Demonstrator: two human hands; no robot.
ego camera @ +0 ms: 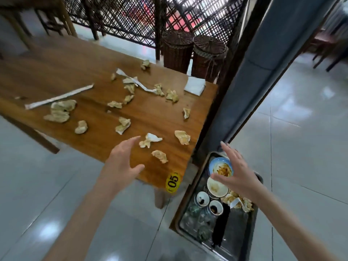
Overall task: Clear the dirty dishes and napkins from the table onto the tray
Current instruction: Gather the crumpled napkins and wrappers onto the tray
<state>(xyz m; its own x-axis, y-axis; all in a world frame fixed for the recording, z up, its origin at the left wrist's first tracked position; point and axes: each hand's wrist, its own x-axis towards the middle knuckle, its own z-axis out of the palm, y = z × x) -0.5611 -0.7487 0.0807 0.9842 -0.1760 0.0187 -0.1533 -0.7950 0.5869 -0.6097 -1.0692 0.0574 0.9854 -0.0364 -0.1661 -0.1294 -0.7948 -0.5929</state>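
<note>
Several crumpled dirty napkins lie scattered over the wooden table, with two paper chopstick sleeves and a folded white napkin near the far corner. My left hand hovers open over the table's near edge, just left of a crumpled napkin. My right hand is spread open above the metal tray, empty. The tray holds a blue-rimmed dirty plate, a white dirty plate, two small sauce cups, dark chopsticks, glasses and used napkins.
A dark pillar stands between table and tray. Two wicker baskets sit behind the table by a lattice screen. A yellow "05" sticker marks the table corner. Grey tiled floor surrounds the table; chairs stand at far left and right.
</note>
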